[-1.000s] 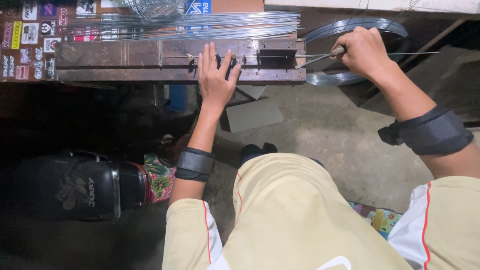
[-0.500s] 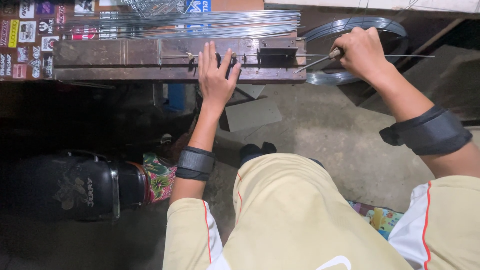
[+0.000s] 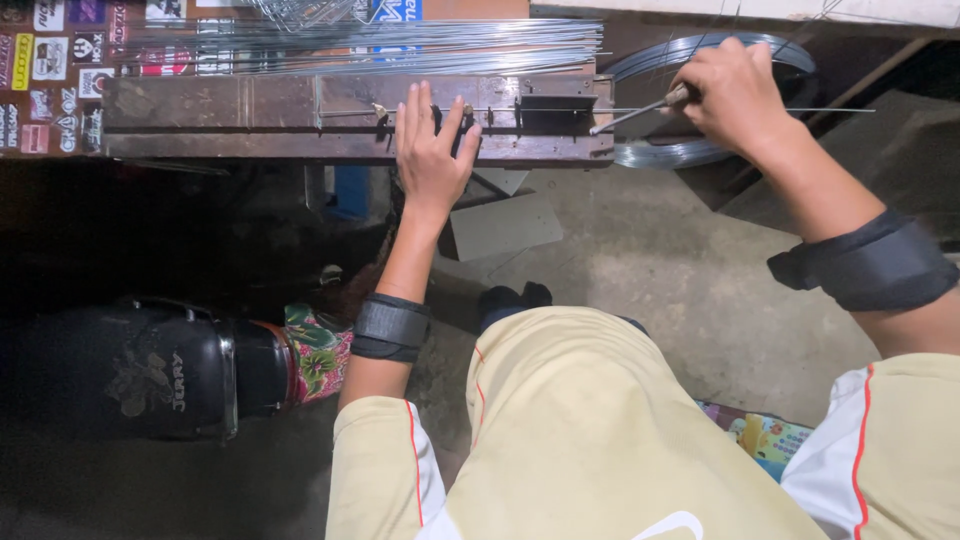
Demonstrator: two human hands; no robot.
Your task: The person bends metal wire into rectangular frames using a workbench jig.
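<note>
Since the earlier frames little has shifted: your right hand (image 3: 735, 92) has drawn slightly back toward the right, and your left hand (image 3: 432, 150) has stayed put on the bench.

Your left hand lies flat, fingers spread and open, pressing on the front edge of the rusty metal bench (image 3: 250, 115), just left of the dark block (image 3: 555, 108) bolted near the bench's right end. It grips nothing; it only rests on the metal over the thin wire (image 3: 500, 110) that runs along the bench top.

Your right hand is closed around the wooden end of a slim metal lever (image 3: 640, 112), off the bench's right end. The lever slants down-left to the block. The straight wire passes on through the block and sticks out to the right beyond your hand (image 3: 830, 109). Behind that hand lies a coil of wire (image 3: 660, 152).

Along the bench's far edge lies a bundle of cut straight wires (image 3: 400, 45). At the far left corner, small rectangular stickers (image 3: 50, 60) in red, white, yellow and pink cover the surface. A blue-and-white printed package (image 3: 395, 10) sits behind the bundle.
</note>
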